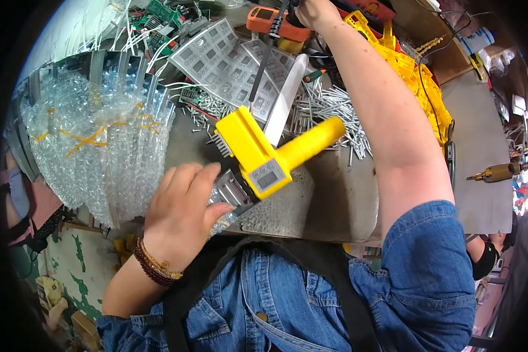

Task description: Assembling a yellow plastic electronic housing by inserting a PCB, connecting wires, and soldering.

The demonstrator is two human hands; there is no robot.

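A yellow plastic housing [243,141] with a tubular handle [312,142] and a small grey display panel [267,178] lies tilted over the bench. Metal comb-like teeth stick out on its left. My left hand [185,199] is closed around the clear-wrapped dark end [232,196] below the housing, thumb on the near side. At the top edge, partly cut off, my right hand [314,13] grips a black tool [265,64] with a long thin shaft, its kind not clear. The shaft's tip reaches the housing's upper edge; I cannot tell whether it touches.
Several bubble-wrapped metal strips [100,146] are stacked at left. Loose screws [340,114], grey label sheets [223,64], a white strip [287,97] and circuit boards [164,14] lie behind. More yellow shells [422,85] and a brass-coloured tool [498,172] are at right.
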